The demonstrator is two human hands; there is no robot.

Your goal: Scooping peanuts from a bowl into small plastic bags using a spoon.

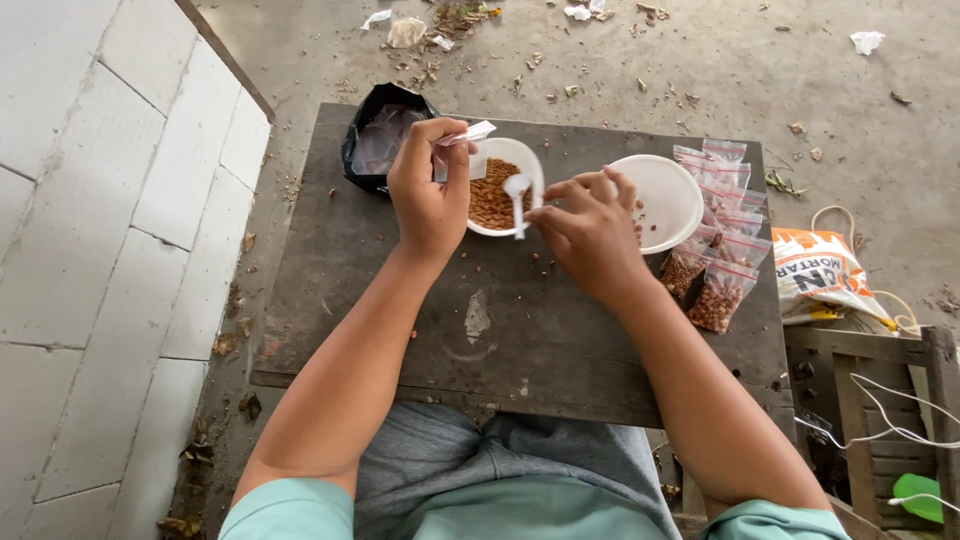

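White plastic spoon (517, 200) pinched in the right hand (592, 232) dips into the bowl of peanuts (497, 187) at upper centre; the left hand (428, 185) grips a small clear bag (462, 148) beside it. Nuts could spill if the bag mouth sags. Dark wooden surface (420, 330); littered concrete floor (700, 70), filled bags (722, 255) at right.
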